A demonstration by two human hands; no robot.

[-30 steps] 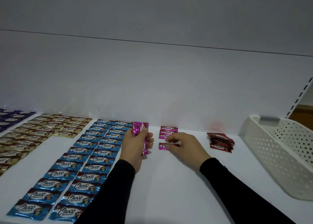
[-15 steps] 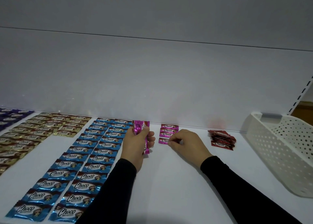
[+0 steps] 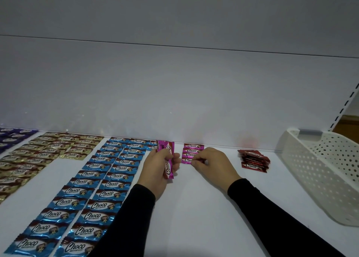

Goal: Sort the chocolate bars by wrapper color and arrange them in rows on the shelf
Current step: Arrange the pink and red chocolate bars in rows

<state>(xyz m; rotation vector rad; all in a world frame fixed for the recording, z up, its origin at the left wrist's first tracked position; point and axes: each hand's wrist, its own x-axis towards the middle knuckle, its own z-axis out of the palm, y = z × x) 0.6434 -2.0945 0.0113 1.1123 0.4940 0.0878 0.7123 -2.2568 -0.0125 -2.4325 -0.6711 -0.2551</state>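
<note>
Right hand (image 3: 208,164) pinching the front pink bar (image 3: 186,160); left hand (image 3: 158,168), at its 9 o'clock, clutching the pink stack (image 3: 168,159). Risk: a nudge skews the pink row (image 3: 192,150).

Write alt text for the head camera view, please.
A person's left hand grips a stack of pink chocolate bars while the right hand sets one onto a short pink row on a white shelf, beside blue rows.

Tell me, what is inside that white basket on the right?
Nothing shows inside the white basket: only its perforated near wall and part of the far inner wall are in view. Its floor is hidden behind the near wall, so bars lying there cannot be ruled out.
</note>
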